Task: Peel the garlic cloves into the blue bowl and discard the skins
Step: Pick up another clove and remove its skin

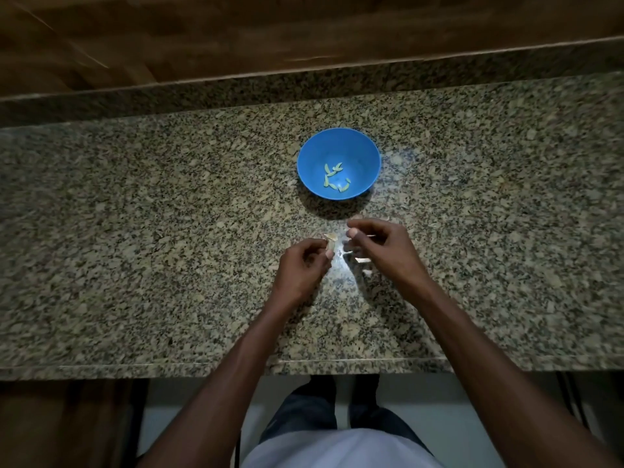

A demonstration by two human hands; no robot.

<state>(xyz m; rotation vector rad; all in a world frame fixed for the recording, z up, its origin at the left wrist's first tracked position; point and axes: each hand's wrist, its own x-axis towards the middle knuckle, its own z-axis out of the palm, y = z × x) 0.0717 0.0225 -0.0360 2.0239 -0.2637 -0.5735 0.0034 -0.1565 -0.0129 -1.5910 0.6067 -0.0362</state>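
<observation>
Several peeled cloves (pixel 334 179) already lay in the blue bowl (pixel 366 153), which sat on the granite counter (pixel 135 231) at twelve o'clock from the hands. From my remote seat, going left to right: the left hand (pixel 302 263) pinched a garlic clove (pixel 330 240) between thumb and curled fingertips, its papery skin flaring at the top. The right hand (pixel 378 246) hovered just beside it at three o'clock, fingers curled narrow; I judged it held a strip of skin, though blur left that uncertain. Loose skins (pixel 362 260) lay beneath the right hand. I reckoned the clove light, firm and slippery once bared, best held by its blunt root end; the skin was brittle and would tear.
</observation>
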